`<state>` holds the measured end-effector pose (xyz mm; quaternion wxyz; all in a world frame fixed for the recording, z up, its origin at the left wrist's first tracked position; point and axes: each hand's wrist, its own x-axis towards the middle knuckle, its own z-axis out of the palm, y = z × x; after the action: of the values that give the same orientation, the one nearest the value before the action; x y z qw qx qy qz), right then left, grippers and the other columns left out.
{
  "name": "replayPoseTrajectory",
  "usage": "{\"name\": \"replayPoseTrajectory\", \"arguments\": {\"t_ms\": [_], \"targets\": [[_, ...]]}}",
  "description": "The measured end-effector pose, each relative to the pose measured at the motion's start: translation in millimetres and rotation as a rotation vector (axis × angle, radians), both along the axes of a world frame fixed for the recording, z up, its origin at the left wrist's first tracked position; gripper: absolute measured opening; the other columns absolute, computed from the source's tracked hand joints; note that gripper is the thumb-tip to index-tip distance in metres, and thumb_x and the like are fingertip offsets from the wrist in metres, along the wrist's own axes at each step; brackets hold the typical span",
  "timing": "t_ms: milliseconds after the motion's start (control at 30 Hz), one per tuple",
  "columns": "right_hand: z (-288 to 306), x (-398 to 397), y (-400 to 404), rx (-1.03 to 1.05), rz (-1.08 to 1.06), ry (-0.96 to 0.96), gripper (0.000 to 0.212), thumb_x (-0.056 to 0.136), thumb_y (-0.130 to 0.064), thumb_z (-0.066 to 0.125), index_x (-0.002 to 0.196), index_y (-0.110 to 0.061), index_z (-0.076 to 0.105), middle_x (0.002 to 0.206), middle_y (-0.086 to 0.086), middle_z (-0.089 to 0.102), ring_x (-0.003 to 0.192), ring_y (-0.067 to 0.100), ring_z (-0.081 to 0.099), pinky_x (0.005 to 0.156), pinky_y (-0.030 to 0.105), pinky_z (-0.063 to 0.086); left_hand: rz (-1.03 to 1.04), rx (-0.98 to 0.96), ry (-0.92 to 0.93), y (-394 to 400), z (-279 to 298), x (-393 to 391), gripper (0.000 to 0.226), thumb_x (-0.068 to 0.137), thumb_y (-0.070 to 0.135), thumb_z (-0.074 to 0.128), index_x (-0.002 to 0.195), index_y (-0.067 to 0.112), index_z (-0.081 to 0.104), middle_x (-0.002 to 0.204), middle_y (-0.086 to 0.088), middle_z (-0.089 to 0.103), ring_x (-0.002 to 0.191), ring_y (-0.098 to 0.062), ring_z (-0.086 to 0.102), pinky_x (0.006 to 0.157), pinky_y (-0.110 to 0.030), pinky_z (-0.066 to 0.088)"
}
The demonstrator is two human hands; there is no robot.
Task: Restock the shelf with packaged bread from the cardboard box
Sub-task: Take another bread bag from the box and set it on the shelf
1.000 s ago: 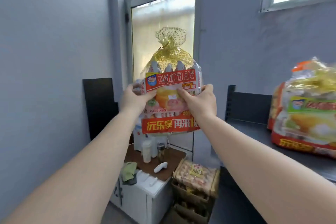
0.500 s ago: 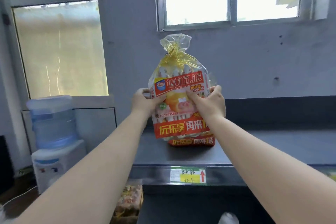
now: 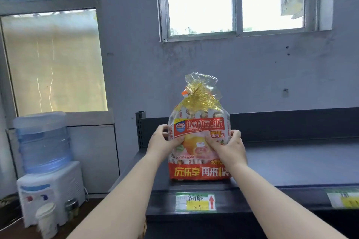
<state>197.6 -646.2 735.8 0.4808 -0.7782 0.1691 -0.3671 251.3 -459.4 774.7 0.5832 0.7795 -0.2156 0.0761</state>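
A clear bread bag [image 3: 200, 132] with red and orange labels and a gold tie at its top stands upright on the dark shelf [image 3: 291, 165], near the shelf's left front corner. My left hand [image 3: 162, 141] grips its left side and my right hand [image 3: 229, 145] grips its right side, thumbs pressed on the front. Just behind the top of the bag an orange tag of another package peeks out; the rest of it is hidden. The cardboard box is out of view.
A price label [image 3: 195, 202] with a red arrow sits on the shelf's front edge below the bag, a second label [image 3: 343, 199] at far right. A water dispenser [image 3: 46, 161] with a paper cup [image 3: 47, 219] stands at left. Windows are above.
My view swung from the box area to the shelf. Both hands lowered the bag from mid-air until its base rests on the shelf, in front of the package seen there before.
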Motion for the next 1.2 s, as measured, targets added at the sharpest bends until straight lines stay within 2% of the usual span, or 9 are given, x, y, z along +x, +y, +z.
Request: {"name": "replayPoseTrajectory", "arguments": {"t_ms": [367, 600, 667, 733, 800, 900, 1000, 1067, 1200], "targets": [[3, -6, -2, -0.009, 0.044, 0.031, 0.08, 0.064, -0.064, 0.072, 0.119, -0.021, 0.033, 0.118, 0.001, 0.053, 0.101, 0.019, 0.059, 0.082, 0.045, 0.055, -0.023, 0.034, 0.069, -2, 1, -9, 0.046, 0.079, 0.033, 0.072, 0.113, 0.021, 0.044, 0.09, 0.01, 0.054, 0.081, -0.006, 0.056, 0.059, -0.021, 0.045], [8, -14, 2, -0.035, -0.004, 0.025, 0.093, 0.063, -0.065, 0.072, 0.131, -0.019, 0.029, 0.13, 0.003, 0.046, 0.116, 0.023, 0.051, 0.088, 0.048, 0.052, 0.066, 0.087, 0.062, -3, 0, -8, 0.061, 0.079, 0.038, 0.071, 0.127, 0.015, 0.042, 0.115, -0.003, 0.057, 0.096, -0.016, 0.056, 0.065, -0.026, 0.048], [11, -20, 5, -0.115, -0.068, -0.004, 0.094, 0.066, -0.061, 0.073, 0.136, -0.017, 0.029, 0.137, 0.005, 0.04, 0.126, 0.024, 0.041, 0.095, 0.047, 0.047, 0.109, 0.1, 0.037, -2, 1, -8, 0.07, 0.079, 0.04, 0.07, 0.135, 0.014, 0.037, 0.127, -0.006, 0.053, 0.105, -0.019, 0.055, 0.074, -0.03, 0.048], [19, -25, 8, -0.27, -0.184, -0.143, 0.084, 0.07, -0.053, 0.073, 0.134, -0.013, 0.036, 0.14, 0.007, 0.04, 0.131, 0.025, 0.035, 0.101, 0.047, 0.042, 0.2, 0.115, -0.052, 2, 5, -8, 0.073, 0.079, 0.044, 0.068, 0.138, 0.014, 0.036, 0.133, -0.007, 0.048, 0.114, -0.021, 0.052, 0.081, -0.034, 0.047], [33, -29, 17, -0.467, -0.208, -0.287, 0.066, 0.074, -0.05, 0.07, 0.123, -0.011, 0.048, 0.134, 0.008, 0.047, 0.128, 0.027, 0.038, 0.105, 0.046, 0.037, 0.285, 0.122, -0.16, 10, 14, -9, 0.065, 0.082, 0.044, 0.066, 0.133, 0.014, 0.042, 0.128, -0.005, 0.051, 0.108, -0.018, 0.052, 0.081, -0.033, 0.046], [54, -26, 43, -0.749, -0.105, -0.345, 0.048, 0.074, -0.051, 0.06, 0.105, -0.015, 0.058, 0.12, 0.005, 0.055, 0.118, 0.026, 0.044, 0.1, 0.041, 0.035, 0.374, 0.234, -0.317, 33, 27, -16, 0.046, 0.084, 0.039, 0.064, 0.122, 0.015, 0.052, 0.107, -0.001, 0.054, 0.099, -0.02, 0.056, 0.078, -0.029, 0.042], [63, -18, 90, -0.923, 0.135, -0.354, 0.036, 0.073, -0.041, 0.07, 0.095, -0.013, 0.062, 0.105, 0.004, 0.059, 0.107, 0.027, 0.049, 0.089, 0.036, 0.036, 0.449, 0.512, -0.435, 71, 30, -26, 0.04, 0.087, 0.04, 0.059, 0.121, 0.02, 0.053, 0.11, -0.001, 0.056, 0.103, -0.022, 0.056, 0.077, -0.029, 0.041], [58, -13, 130, -1.007, 0.299, -0.32, 0.034, 0.075, -0.036, 0.071, 0.096, -0.011, 0.063, 0.103, 0.005, 0.06, 0.103, 0.029, 0.053, 0.084, 0.033, 0.036, 0.519, 0.63, -0.418, 107, 25, -33, 0.04, 0.089, 0.04, 0.055, 0.124, 0.02, 0.052, 0.118, -0.003, 0.056, 0.109, -0.023, 0.055, 0.08, -0.03, 0.04], [28, -8, 214, -1.038, 0.537, -0.249, 0.033, 0.086, -0.035, 0.059, 0.111, -0.013, 0.057, 0.117, 0.004, 0.055, 0.111, 0.025, 0.049, 0.075, 0.03, 0.035, 0.716, 0.915, -0.274, 193, -6, -59, 0.041, 0.092, 0.041, 0.047, 0.13, 0.023, 0.047, 0.129, -0.004, 0.052, 0.116, -0.027, 0.051, 0.087, -0.038, 0.044]]}}
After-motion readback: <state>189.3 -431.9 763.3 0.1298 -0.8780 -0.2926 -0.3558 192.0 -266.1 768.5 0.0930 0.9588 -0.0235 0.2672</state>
